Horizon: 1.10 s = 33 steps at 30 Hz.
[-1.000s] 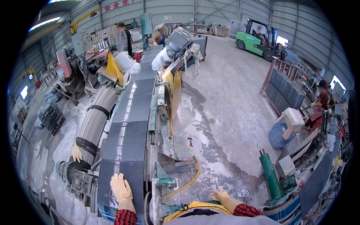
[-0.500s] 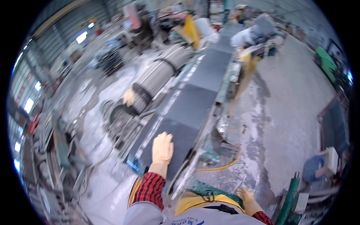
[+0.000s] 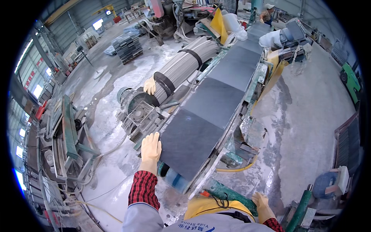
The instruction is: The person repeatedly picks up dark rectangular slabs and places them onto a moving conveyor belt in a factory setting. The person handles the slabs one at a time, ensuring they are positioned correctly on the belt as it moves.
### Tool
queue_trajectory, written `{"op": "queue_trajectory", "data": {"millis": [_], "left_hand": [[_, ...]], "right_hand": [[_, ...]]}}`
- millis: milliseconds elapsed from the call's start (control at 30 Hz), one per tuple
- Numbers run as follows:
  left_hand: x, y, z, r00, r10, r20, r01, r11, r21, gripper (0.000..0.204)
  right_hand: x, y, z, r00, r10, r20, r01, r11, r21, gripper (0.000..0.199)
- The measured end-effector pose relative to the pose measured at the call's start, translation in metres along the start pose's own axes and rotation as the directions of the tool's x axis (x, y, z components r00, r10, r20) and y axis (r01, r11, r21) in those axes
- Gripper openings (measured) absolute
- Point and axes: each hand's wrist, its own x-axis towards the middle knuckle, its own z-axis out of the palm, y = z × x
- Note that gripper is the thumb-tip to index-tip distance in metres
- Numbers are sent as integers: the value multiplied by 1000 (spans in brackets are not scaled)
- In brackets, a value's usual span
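Observation:
Dark grey stone slabs lie end to end along a narrow conveyor that runs away from me. My left hand, in a cream rubber glove, is at the left edge of the nearest slab. Its fingers are stretched out flat and hold nothing. Low on the right, my gloved right hand hangs beside a green tube close to my waist. Its fingers look loosely bent and apart, with no object seen in them. Whether it touches the tube is unclear.
Left of the conveyor are a dusty motor, a loose cream glove and a strapped bundle of grey strips. Metal scrap lies further left. A blue drum stands at right. Another person is far off.
My left hand has shifted left from the top of the nearest slab to its edge. The view has turned, so the conveyor sits further right. My right hand stays low beside the tube.

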Motion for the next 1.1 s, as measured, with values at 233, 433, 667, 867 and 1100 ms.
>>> {"op": "queue_trajectory", "data": {"millis": [233,433,667,867,1100], "left_hand": [[47,6,14,990,5,141,2,999,-48,45],[16,-6,-21,987,145,63,-141,988,-59,41],[-53,-31,-47,991,5,134,-4,1000,-10,42],[-116,-1,-5,742,-652,156,547,454,-703,44],[-99,82,-16,452,-524,722,628,-388,-675,40]], "right_hand": [[-26,-2,17,1000,-9,-14,9,998,56,28],[-25,1,14,999,-26,31,25,999,35,28],[-6,7,21,996,-31,83,33,999,-21,28],[-1,1,26,988,-16,152,19,1000,-18,25],[2,9,23,989,-52,140,49,998,26,20]]}}
